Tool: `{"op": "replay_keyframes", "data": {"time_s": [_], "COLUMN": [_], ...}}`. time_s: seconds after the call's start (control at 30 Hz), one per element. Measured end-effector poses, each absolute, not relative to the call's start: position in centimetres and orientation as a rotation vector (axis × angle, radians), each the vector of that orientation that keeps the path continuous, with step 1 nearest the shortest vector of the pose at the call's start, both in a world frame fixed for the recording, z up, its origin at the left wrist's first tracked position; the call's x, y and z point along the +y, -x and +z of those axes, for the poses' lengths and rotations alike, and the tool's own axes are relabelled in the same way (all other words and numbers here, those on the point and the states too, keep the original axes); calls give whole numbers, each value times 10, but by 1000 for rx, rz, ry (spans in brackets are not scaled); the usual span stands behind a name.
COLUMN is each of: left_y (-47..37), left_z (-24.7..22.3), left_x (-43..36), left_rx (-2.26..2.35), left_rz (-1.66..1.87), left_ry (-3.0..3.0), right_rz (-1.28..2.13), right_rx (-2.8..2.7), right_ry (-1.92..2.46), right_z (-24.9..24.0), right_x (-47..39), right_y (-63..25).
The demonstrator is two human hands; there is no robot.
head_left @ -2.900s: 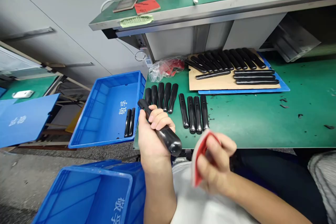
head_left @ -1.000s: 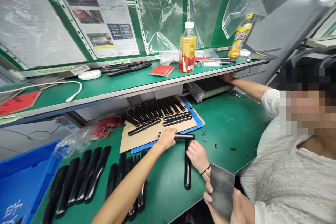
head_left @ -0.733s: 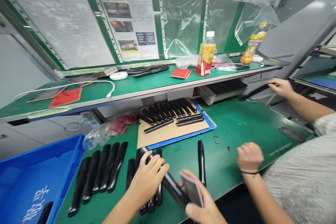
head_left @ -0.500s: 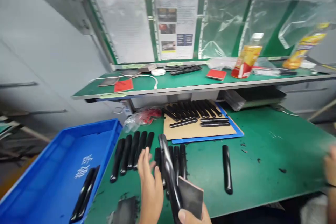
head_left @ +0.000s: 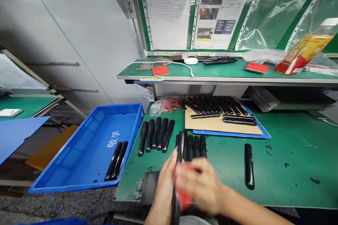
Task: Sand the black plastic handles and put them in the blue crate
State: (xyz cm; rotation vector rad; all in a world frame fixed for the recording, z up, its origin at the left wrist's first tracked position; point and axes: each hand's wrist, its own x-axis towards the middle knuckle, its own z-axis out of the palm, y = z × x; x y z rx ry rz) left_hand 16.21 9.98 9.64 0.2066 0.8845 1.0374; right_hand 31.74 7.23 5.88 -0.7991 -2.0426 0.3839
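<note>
Left hand [head_left: 164,188] closed around 1 black handle [head_left: 180,147], which stands steeply tilted above the near edge of the green table [head_left: 224,191]; the fingers on its far side are hidden, and its lower end is partly covered by the hands. Right hand [head_left: 202,182], blurred, grips a red pad [head_left: 185,197] against the handle; its fingertips and the pad's outline cannot be made out.

Behind the hands, a cluster of handles [head_left: 196,147] is partly masked, so its full count cannot be told. To its left lies a row of 5 handles [head_left: 157,133]; to the right, 1 separate handle [head_left: 249,167]. A dark grey pad [head_left: 150,186] is partly covered by the left forearm.

At the back, cardboard [head_left: 202,125] on a blue sheet [head_left: 265,134] bears closely packed handles [head_left: 213,105], too overlapped to count surely, and 3 laid crosswise. The blue bin [head_left: 87,140] holds 2 handles [head_left: 116,160]. Red pieces in the clear bag [head_left: 161,107] are indistinct.
</note>
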Motion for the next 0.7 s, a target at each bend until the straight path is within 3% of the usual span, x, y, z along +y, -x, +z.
{"op": "replay_keyframes", "data": {"time_s": [0.17, 0.37, 0.53, 0.7], "left_y": [-159, -130, -116, -140], "left_z": [90, 77, 81, 95], "left_x": [95, 60, 71, 98], "left_rx": [868, 803, 638, 794], "left_rz": [1025, 935, 1011, 969], "left_ry": [-185, -352, -199, -47], "right_rz": [147, 331, 638, 1337], "right_rx": [-2338, -2025, -1775, -1243], "right_ry": [445, 1207, 1403, 1182], "right_z": [72, 90, 86, 80], "right_x": [82, 160, 128, 80], "right_y": [-319, -370, -370, -341]}}
